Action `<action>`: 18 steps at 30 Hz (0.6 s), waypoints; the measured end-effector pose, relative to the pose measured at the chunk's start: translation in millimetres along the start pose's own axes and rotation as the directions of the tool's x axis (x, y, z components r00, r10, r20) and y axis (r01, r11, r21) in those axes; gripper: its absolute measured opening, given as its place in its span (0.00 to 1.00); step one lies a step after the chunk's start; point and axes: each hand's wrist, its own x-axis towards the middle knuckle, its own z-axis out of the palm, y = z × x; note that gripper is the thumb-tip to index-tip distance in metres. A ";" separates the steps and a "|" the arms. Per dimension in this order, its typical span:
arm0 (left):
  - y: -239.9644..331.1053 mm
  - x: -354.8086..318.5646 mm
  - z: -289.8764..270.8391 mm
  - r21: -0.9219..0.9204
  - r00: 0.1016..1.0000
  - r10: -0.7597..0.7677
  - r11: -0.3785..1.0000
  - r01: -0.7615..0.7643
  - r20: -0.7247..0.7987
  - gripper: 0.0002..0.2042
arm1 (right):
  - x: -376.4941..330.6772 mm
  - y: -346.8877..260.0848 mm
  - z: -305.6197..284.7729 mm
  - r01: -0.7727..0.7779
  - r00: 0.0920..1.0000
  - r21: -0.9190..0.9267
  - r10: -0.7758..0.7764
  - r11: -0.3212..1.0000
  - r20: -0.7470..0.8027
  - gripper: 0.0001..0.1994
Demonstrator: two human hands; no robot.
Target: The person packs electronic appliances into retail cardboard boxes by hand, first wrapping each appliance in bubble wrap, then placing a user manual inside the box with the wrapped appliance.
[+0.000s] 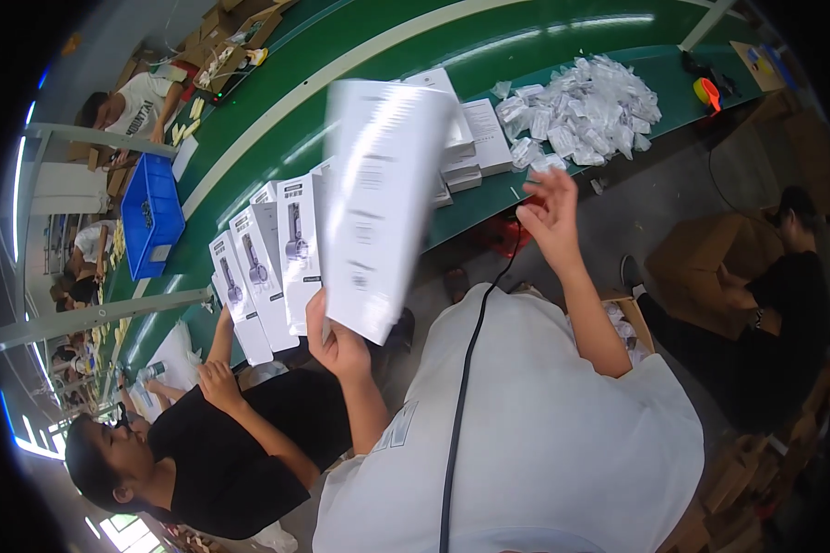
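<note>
Just one box (383, 203) in left hand (343, 350)

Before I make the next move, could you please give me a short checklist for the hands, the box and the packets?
1. Left hand grips box near its lower end: ok.
2. Right hand free: ok, nothing seen in it.
3. Packets near right hand: ok, heaped just beyond it.
4. Box print sharp: not ok, blurred.
5. Box filled: cannot tell, inside hidden.
6. Cable clear of right hand: cannot tell.

Open gap between left hand (339, 350) and right hand (553, 217), black cable (475, 341) crossing it, stacked white boxes (489, 136) beyond
</note>
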 end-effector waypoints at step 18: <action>-54.1 45.6 156.4 0.057 0.651 -0.166 0.981 0.186 0.740 0.42 | -25.5 -0.3 -61.0 -0.339 0.893 -0.067 0.343 0.939 0.292 0.43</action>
